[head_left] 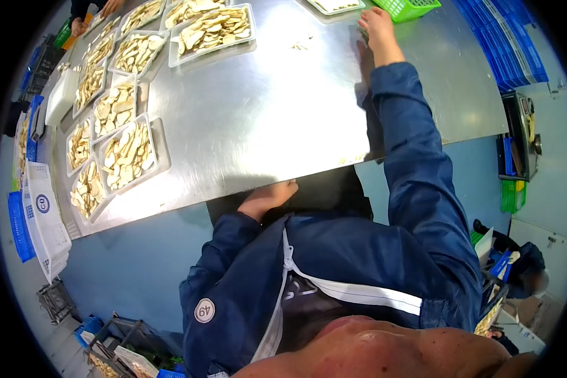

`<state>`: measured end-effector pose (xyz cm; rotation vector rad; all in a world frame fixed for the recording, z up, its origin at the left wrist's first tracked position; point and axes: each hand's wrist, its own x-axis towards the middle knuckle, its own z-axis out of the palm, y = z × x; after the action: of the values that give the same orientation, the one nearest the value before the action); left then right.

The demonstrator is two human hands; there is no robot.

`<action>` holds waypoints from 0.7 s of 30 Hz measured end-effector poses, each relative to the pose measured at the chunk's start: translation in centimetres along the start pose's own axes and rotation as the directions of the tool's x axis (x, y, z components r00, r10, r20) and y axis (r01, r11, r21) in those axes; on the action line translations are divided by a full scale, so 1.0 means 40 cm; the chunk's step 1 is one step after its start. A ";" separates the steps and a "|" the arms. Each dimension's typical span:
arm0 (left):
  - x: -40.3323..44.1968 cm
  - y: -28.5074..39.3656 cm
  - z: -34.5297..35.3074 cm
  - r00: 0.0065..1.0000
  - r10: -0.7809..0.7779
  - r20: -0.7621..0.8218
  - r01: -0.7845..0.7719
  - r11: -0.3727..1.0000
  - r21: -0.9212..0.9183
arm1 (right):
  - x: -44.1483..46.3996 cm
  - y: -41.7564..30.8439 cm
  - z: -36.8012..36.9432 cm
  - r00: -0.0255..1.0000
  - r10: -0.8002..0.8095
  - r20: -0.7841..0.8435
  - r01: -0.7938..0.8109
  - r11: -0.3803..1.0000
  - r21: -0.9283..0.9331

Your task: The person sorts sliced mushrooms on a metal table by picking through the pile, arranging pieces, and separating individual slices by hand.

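My right hand reaches to the far side of the steel table, beside a green basket; its fingers are bent together, and I cannot make out anything in them. Left of it, at the top edge, is a clear tray with pale slices. A few loose bits lie on the metal nearby. My left hand is curled at the table's near edge, close to my body, and its fingertips are partly hidden. Neither hand touches the large tray of pale slices.
Several trays of slices line the table's left side. White crates stand beyond its left edge. Blue crates are stacked at the right. Another person's hands show at the top left, and a person is at the far right.
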<state>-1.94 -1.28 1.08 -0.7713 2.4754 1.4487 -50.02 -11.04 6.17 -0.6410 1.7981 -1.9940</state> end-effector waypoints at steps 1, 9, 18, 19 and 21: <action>0.009 -0.011 0.009 1.000 0.006 -0.027 -0.005 1.000 0.025 | -0.036 -0.007 0.037 0.998 -0.056 -0.010 0.054 0.989 -0.136; 0.020 0.010 -0.005 0.996 -0.047 0.073 0.045 0.999 0.026 | -0.253 -0.025 0.210 0.826 -0.315 0.467 0.557 0.577 -0.597; 0.002 0.017 -0.025 0.981 0.002 0.194 0.010 0.998 -0.061 | -0.299 -0.072 0.334 0.731 -0.328 0.599 0.670 0.510 -0.539; -0.003 0.015 -0.023 0.986 0.006 0.169 0.004 0.998 -0.059 | -0.302 -0.075 0.357 0.756 -0.317 0.572 0.634 0.568 -0.524; -0.001 0.003 -0.008 0.993 0.025 0.119 -0.019 0.999 -0.050 | -0.305 -0.075 0.401 0.830 -0.192 0.524 0.501 0.670 -0.548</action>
<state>-1.96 -1.48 1.35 -0.6477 2.3748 1.5211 -30.81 -17.06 9.41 -1.6340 2.1887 -1.1591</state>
